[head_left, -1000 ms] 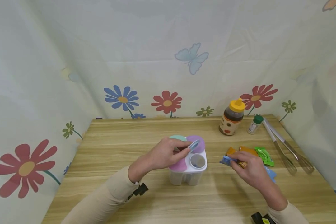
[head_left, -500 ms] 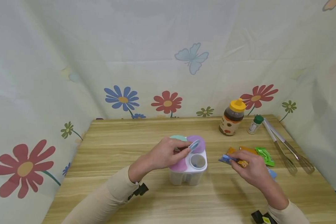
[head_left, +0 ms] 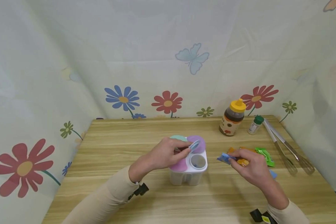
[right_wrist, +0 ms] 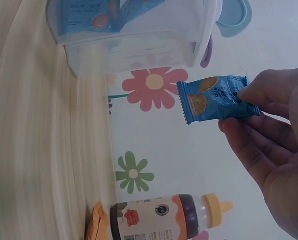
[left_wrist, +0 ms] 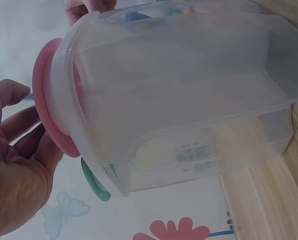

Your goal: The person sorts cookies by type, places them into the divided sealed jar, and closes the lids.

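Observation:
A clear plastic container [head_left: 188, 178] with several compartments stands mid-table, with teal, purple and pink lids closed. My left hand [head_left: 168, 154] pinches its small blue lid [head_left: 194, 145], holding it tipped up over an open round hole. My right hand [head_left: 247, 168] pinches a blue snack packet [head_left: 224, 158] just right of the container, a little above the table. In the right wrist view the packet [right_wrist: 216, 98] sits between thumb and fingers, and the container [right_wrist: 134, 45] holds another blue packet. The left wrist view shows the container wall [left_wrist: 188, 110] and pink lid [left_wrist: 44, 100] close up.
A honey bottle [head_left: 231, 117] with a yellow cap and a small green-capped bottle [head_left: 254, 124] stand at the back right. A whisk and tongs [head_left: 285, 149] lie along the right edge. Orange [head_left: 242, 161] and green [head_left: 264, 155] packets lie by my right hand.
My right hand has carried the blue packet slightly left and up, closer to the container. The left hand and the raised lid have stayed put.

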{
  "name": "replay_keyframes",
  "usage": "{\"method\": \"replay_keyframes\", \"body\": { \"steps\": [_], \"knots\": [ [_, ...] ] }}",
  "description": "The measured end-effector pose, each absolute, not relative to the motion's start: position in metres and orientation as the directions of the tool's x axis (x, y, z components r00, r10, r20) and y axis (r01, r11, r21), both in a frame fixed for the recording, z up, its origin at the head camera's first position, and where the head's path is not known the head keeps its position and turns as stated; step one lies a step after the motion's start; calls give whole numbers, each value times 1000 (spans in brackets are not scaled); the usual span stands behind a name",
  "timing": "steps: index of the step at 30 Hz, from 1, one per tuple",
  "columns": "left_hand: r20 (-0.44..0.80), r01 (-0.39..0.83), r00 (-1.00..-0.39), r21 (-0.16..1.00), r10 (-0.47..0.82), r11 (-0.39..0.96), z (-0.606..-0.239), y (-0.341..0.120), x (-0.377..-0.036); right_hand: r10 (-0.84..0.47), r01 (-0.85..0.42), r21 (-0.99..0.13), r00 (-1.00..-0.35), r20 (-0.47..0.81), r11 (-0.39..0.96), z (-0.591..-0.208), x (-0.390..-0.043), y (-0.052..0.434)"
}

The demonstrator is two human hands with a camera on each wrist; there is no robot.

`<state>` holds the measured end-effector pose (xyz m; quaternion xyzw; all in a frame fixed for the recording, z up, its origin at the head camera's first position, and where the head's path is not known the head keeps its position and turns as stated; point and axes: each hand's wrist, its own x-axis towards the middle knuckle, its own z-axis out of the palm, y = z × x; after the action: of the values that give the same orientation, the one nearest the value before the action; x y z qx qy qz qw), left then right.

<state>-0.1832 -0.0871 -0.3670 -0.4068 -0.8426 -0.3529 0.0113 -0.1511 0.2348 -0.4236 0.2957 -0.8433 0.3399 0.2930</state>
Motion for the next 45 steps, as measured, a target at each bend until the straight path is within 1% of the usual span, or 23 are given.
{"method": "replay_keyframes", "body": {
  "steps": [6,13,22,25,29,32,38,45],
  "knots": [
    [317,701,-664,578,678,416,-368,-87,-183,-292,-682,-420,-674,678,599,-417,-150,233],
    [310,698,-666,580,678,421,-367,-86,-183,-290,-697,-395,-648,704,598,-411,-149,229],
    [317,700,-665,581,677,415,-366,-86,-183,-275,-721,-413,-629,727,556,-404,-148,226],
    [314,697,-667,582,675,419,-367,-87,-183,-274,-714,-427,-641,717,554,-402,-147,226],
    [311,692,-672,587,672,419,-368,-87,-184,-280,-741,-419,-615,737,525,-399,-147,224],
    [307,687,-677,592,670,423,-368,-87,-183,-280,-768,-400,-581,764,501,-398,-148,222],
    [306,686,-676,594,670,420,-367,-87,-184,-272,-764,-430,-597,755,481,-395,-146,218],
    [313,695,-667,589,676,414,-368,-88,-184,-282,-806,-432,-559,780,405,-394,-147,213]
  ]
}}
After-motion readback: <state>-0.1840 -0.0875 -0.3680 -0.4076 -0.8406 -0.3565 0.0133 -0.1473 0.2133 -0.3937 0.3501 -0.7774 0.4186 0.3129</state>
